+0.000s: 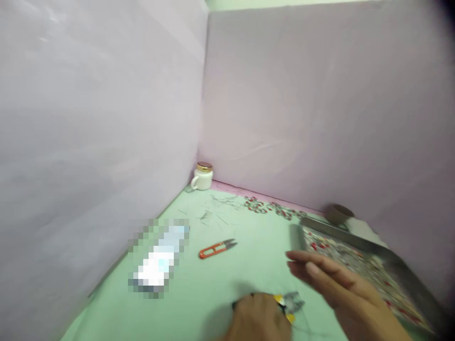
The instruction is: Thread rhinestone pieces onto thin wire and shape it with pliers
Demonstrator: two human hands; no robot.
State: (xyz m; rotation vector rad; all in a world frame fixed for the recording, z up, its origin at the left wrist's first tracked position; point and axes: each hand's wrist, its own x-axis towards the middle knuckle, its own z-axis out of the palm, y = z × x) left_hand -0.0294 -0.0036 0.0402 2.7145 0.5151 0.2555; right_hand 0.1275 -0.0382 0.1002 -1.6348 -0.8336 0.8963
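My left hand (pixel 261 318) is closed over the dark handles of a pair of pliers (pixel 292 303) at the bottom middle. The pliers' metal jaws and yellow parts stick out to the right of it; most of the handles are hidden. Motion blurs this hand a little. Over the near left edge of a metal tray, my right hand (pixel 350 289) is stretched out to the left, fingers long and close together, with nothing visible in them. Small red and pale wire-like pieces (pixel 355 258) fill the tray (pixel 401 265).
Orange thread snips (pixel 216 248) lie on the green tabletop (pixel 261 265), right of a pixelated phone-like object (pixel 159 260). Behind are wire scraps (pixel 222 201), red-beaded pieces (pixel 254 204), a lidded white mug (pixel 202 177) and a brown bowl (pixel 338 214). Pale walls enclose the left and back.
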